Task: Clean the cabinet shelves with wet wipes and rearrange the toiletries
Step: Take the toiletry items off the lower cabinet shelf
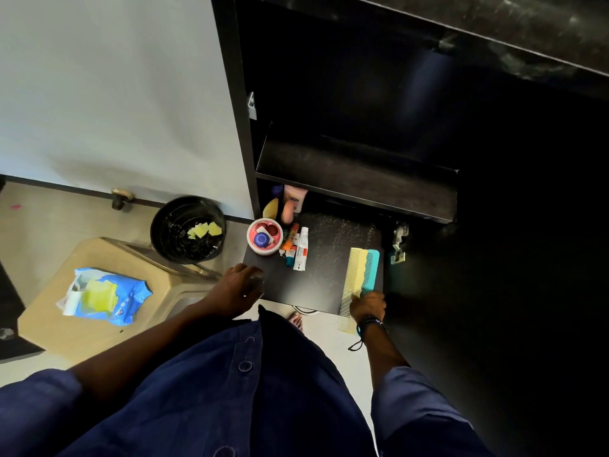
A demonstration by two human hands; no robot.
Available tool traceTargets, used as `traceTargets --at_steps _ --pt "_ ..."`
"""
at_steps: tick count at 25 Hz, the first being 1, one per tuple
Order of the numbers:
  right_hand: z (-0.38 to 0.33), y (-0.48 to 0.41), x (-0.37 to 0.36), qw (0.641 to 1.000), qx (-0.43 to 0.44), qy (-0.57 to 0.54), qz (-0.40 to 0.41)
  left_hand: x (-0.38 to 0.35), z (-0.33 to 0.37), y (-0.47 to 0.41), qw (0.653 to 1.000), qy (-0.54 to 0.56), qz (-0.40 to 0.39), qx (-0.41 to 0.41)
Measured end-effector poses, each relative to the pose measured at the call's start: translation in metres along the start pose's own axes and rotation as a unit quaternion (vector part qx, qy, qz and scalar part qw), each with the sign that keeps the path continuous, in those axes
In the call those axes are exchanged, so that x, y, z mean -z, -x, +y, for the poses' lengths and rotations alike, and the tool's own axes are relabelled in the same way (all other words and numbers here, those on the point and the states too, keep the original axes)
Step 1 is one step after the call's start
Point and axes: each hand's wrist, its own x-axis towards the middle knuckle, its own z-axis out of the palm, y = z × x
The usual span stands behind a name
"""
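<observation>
Where toiletries (290, 232) crowd the shelf (329, 258): combs (361, 275) (right edge), bin (188, 229) alongside.

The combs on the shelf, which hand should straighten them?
Probably the right hand: it already touches the near end of the combs. The left hand sits at the shelf's opposite corner, seemingly holding something dark.

The left hand (242, 285) reaches out toward 12 o'clock with its fingers curled over something small that is hard to see. The right hand (368, 305), at 3 o'clock from it, has its fingers closed, and the wrist wears a dark band.
</observation>
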Motion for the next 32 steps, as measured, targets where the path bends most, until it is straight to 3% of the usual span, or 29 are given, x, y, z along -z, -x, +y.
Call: traceTargets --at_steps 9,12,15,18,21,25,28,32 --pt "-0.004 0.0 -0.017 0.999 -0.023 -0.01 0.031 0.006 -0.007 0.006 1.0 0.003 0.014 -0.015" --pt "0.001 -0.008 -0.028 0.992 -0.03 -0.121 0.023 0.008 -0.011 0.008 1.0 0.001 0.005 -0.008" --pt "-0.003 0.007 -0.027 0.951 0.048 -0.305 0.022 0.008 -0.016 0.009 1.0 0.024 0.006 0.001" --pt "-0.014 0.04 -0.016 0.898 0.136 -0.402 -0.112 0.004 -0.015 0.009 0.991 0.123 0.02 0.037" --pt "-0.025 0.062 -0.01 0.878 0.216 -0.341 -0.258 0.006 -0.005 0.008 0.952 0.294 0.022 0.087" --pt "-0.051 0.076 -0.012 0.877 0.306 -0.12 -0.35 0.012 -0.013 0.005 0.872 0.466 -0.008 0.15" --pt "-0.076 0.088 -0.016 0.874 0.305 -0.095 -0.367 0.008 -0.031 0.003 0.823 0.54 0.038 0.175" --pt "-0.075 0.077 -0.032 0.917 0.226 -0.132 -0.3 0.005 -0.054 -0.004 0.778 0.575 0.122 0.219"
